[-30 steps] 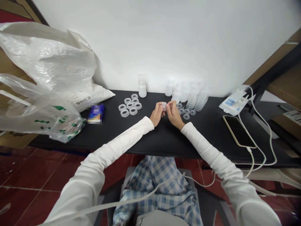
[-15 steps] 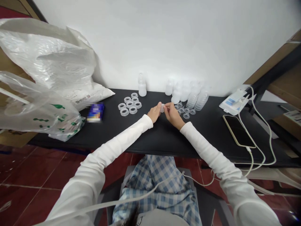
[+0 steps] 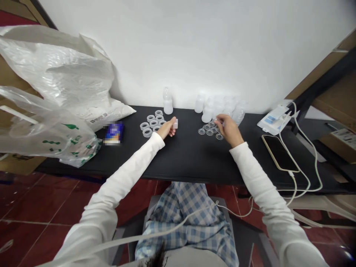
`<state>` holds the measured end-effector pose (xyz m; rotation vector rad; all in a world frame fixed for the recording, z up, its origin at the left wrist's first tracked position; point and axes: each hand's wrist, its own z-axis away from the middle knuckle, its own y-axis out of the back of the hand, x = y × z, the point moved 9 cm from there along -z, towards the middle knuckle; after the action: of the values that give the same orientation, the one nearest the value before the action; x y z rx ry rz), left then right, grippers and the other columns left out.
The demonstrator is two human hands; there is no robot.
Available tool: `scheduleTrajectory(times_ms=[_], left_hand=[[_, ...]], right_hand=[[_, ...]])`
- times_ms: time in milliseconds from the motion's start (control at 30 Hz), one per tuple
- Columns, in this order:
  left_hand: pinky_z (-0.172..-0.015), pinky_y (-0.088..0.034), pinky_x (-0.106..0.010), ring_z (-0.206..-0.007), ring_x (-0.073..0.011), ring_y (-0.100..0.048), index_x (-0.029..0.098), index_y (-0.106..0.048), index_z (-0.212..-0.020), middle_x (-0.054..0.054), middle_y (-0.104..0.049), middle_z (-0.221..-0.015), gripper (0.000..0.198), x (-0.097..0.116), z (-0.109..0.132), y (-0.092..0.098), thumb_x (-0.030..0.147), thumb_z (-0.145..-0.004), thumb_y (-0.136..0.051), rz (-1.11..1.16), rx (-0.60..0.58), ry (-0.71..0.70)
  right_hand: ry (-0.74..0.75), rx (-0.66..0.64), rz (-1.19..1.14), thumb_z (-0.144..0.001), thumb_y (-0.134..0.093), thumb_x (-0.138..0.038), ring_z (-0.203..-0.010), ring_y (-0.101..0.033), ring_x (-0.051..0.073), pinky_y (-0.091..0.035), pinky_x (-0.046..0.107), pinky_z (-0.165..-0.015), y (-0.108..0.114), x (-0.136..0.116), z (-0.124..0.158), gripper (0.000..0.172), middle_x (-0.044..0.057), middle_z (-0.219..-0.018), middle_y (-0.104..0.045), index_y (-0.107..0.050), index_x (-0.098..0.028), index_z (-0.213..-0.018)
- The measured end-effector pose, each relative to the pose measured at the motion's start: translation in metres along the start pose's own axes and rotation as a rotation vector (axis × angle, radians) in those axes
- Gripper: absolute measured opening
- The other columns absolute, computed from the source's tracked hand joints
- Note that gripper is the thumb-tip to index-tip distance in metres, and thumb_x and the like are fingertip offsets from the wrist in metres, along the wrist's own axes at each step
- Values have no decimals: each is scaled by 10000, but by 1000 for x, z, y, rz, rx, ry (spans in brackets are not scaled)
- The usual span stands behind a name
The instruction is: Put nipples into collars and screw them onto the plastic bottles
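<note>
On the left side, my left hand [image 3: 167, 129] is closed on a small translucent bottle collar ring [image 3: 175, 123], held above the black table. Beside and partly behind it lie several similar collar rings [image 3: 147, 132]. My right hand [image 3: 230, 130] is over at the right, its thumb and fingers pinched together at the edge of several small clear round nipple-like pieces [image 3: 209, 132]. What sits between its fingertips is too small to make out. Behind that hand stand several frosted bottles [image 3: 207, 114] and stacked clear covers [image 3: 239, 113], partly hidden by it.
One assembled bottle with a clear cover [image 3: 167, 102] stands near the wall. Large plastic bags [image 3: 69, 81] and a blue packet [image 3: 113, 132] occupy the left. A phone [image 3: 280, 152] with charging cables and a white power strip [image 3: 274, 119] lie right.
My hands were together at the collar ring in the middle. They have parted: the left moved left with the ring, the right moved right to the small clear pieces.
</note>
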<state>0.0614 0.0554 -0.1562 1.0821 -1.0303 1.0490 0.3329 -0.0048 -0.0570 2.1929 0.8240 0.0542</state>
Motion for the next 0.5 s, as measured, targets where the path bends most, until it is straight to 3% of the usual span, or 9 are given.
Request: scheduleTrajectory(times_ms=[100, 267, 400, 500], left_hand=[[-632, -499, -231, -701, -119, -627, 191, -567, -873, -18, -655, -836, 400, 4, 11, 12, 493, -738, -792, -115, 48, -258], [-968, -542, -406, -1107, -247, -655, 194, -581, -1139, -105, -694, -1162, 407, 8, 28, 12, 350, -794, -730, -580, 38, -473], [-1133, -419, -569, -1400, -397, -472, 165, -616, -1173, -204, -536, -1483, 399, 13, 40, 19, 367, -836, -684, -943, 228, -478], [-1165, -368, -604, -1497, -447, -350, 127, -624, -1249, -230, -384, -1618, 461, 16, 50, 23, 374, -861, -640, -1077, 338, -455]], right_hand=[[-149, -138, 55, -1015, -474, -505, -895, -694, 254, -553, 385, -812, 19, 34, 23, 374, 106, -995, -705, -590, -202, -1200], [-188, -478, 191, -1004, -499, -423, -840, -686, 250, -519, 360, -743, 15, 63, 68, 245, 87, -916, -714, -644, -226, -1019], [-121, -537, 350, -1014, -481, -403, -890, -677, 265, -482, 360, -741, 10, 61, 76, 293, 114, -1008, -723, -689, -228, -1123], [-98, -474, 484, -1017, -471, -419, -844, -655, 270, -440, 363, -709, 18, 53, 62, 341, 131, -997, -719, -728, -216, -1111]])
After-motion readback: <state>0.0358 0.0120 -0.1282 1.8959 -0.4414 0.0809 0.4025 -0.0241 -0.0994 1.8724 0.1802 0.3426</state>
